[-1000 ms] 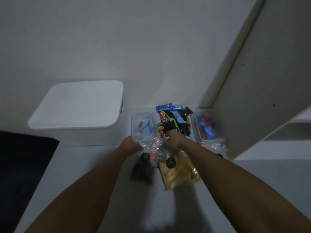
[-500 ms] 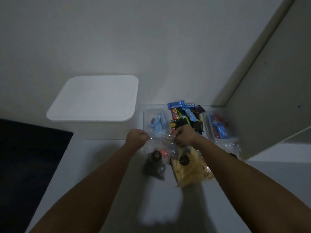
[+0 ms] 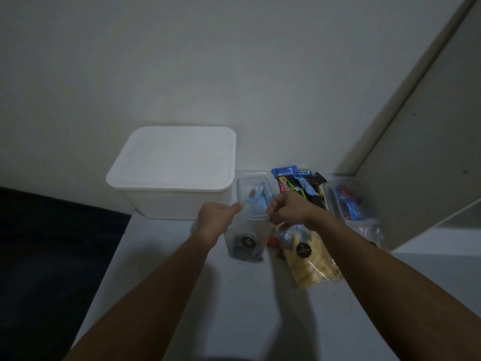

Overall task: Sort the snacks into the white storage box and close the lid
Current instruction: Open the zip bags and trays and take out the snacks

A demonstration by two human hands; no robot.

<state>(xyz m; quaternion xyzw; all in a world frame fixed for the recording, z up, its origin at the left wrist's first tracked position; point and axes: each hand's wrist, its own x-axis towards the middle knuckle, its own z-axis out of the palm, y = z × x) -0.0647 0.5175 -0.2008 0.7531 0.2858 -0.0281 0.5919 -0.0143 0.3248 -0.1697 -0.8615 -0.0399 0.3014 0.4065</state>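
Both hands held a clear bag of dark snacks [image 3: 246, 241] by its top edge, the left hand [image 3: 217, 218] pinching the left corner and the right hand [image 3: 287, 211] pinching the right corner, so the bag hung just above the pale surface [image 3: 234, 295]. A bag of yellow sticks [image 3: 311, 259] lay just right of it. The white storage box [image 3: 179, 201] stood to the left against the wall, its lid [image 3: 174, 157] on. Behind the hands sat a clear tray [image 3: 250, 182] with blue packets, a pile of wrapped bars [image 3: 299, 182], and another clear tray [image 3: 333, 201] farther right.

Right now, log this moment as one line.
left hand + right hand: hold dark snack bag | box: lid on
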